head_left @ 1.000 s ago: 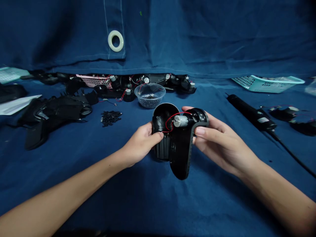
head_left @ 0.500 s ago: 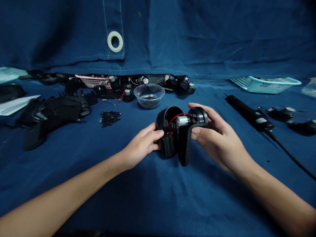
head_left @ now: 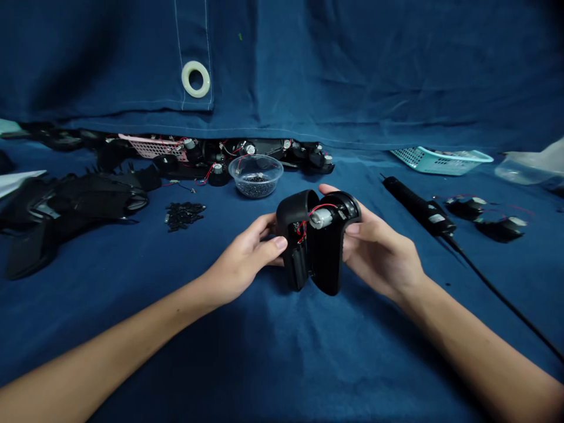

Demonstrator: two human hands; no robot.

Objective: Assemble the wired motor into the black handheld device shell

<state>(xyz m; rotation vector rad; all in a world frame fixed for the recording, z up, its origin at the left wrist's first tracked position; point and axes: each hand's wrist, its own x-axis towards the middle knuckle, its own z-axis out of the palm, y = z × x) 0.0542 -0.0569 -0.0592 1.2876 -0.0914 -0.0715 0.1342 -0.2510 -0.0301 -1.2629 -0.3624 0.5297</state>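
Observation:
Two halves of a black plastic housing stand side by side above the blue cloth, edges close together. My left hand (head_left: 249, 255) is closed on the left housing half (head_left: 293, 241), thumb on its near side. The right housing half (head_left: 326, 258), which carries a small silver motor (head_left: 321, 218), is gripped by my right hand (head_left: 381, 244), with the thumb at its rim and fingers behind. Red wires (head_left: 303, 230) run from the motor into the left half. The fingers behind both halves are partly hidden.
Behind the hands is a clear plastic bowl (head_left: 256, 176) of small dark screws. Left lie small black parts (head_left: 184, 216) and black casings (head_left: 83, 211). A corded black electric screwdriver (head_left: 418, 205) lies right. Farther back are a pink basket (head_left: 154, 148) and a teal basket (head_left: 445, 161).
The two housing halves have come closer together, and the right half has turned so its inside faces me more. The camera view has shifted slightly to the right.

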